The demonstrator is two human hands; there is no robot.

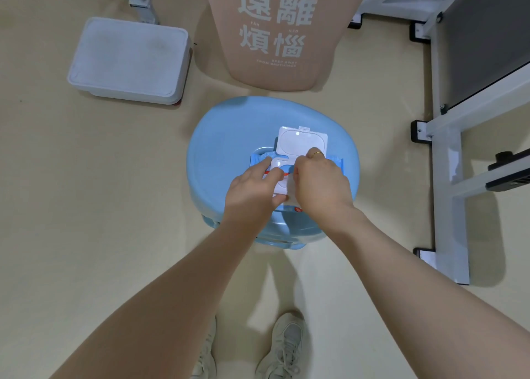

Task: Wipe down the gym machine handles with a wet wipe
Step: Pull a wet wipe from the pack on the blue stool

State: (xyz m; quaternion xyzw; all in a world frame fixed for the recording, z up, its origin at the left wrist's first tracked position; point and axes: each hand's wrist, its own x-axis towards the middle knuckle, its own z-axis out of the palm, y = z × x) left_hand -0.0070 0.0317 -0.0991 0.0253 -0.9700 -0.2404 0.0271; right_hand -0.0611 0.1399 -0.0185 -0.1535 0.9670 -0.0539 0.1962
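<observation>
Wet-wipe pack [286,178], blue w/ white flip lid [302,141] raised, lies on blue plastic stool [226,137], centre of view. Left hand [252,189]: fingers laid fairly straight on pack, pressing it down. Right hand [321,186]: fingers curled, pinching at pack opening; wipe itself not clearly visible. Around stool: beige floor [86,178], pink bin [275,28] behind, white step platform [129,60] far left, white machine frame [447,155] at right.
</observation>
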